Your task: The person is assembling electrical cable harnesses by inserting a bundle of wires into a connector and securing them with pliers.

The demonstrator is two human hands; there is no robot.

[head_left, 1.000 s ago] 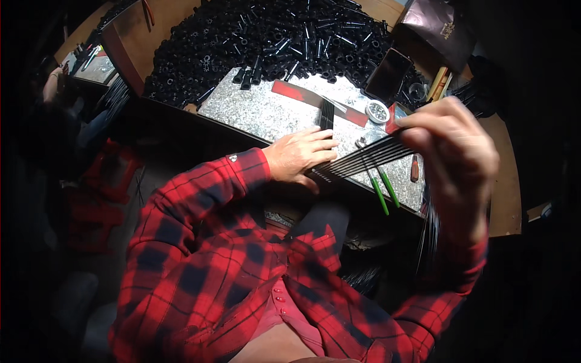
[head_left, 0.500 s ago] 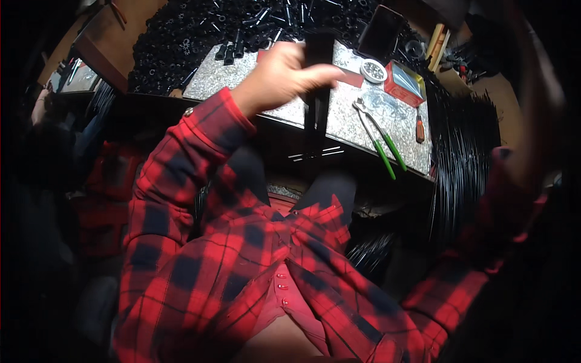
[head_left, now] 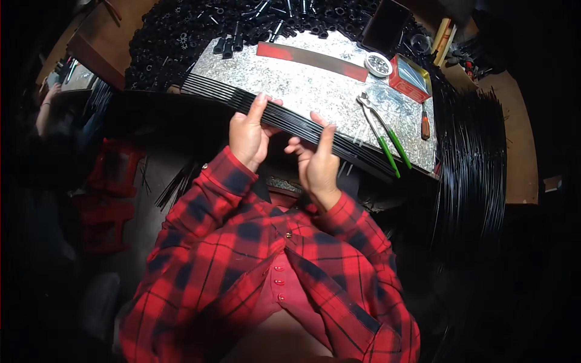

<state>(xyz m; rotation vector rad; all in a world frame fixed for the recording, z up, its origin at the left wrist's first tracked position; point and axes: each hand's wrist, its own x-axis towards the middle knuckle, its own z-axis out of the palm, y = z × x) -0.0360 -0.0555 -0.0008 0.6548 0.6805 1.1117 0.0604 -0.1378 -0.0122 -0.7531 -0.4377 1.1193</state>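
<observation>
Tabletop (head_left: 290,91): silvery, speckled. Pile (head_left: 169,48) behind: black tubular parts, jumbled. Rods (head_left: 293,124): thin, straight, glossy black, side by side in flat band; across tabletop's front edge, long axis slanting upper left to lower right. Left hand (head_left: 247,138): gripping rods, thumb on top. Right hand (head_left: 319,172): gripping too, nearer lower-right end.

Thin blk rods (head_left: 287,120) in a bundle: smooth, glossy, w/ bright streaks; metal or plastic, can't tell which. Worktop (head_left: 290,85): silvery, mottled, shiny. Pliers (head_left: 399,148): bare metal head, smooth plastic-looking green grips. Screwdriver (head_left: 425,128): glossy brown handle, plastic-looking. Red-and-dark strip (head_left: 311,61): flat, mostly matt. Heaped blk parts (head_left: 181,45): hard, glossy, plastic-looking. Red box (head_left: 409,91): smooth, card-like sides. Plaid shirt (head_left: 236,260): matt cloth. R-hand board (head_left: 521,160): brown wood, smooth, low sheen.
</observation>
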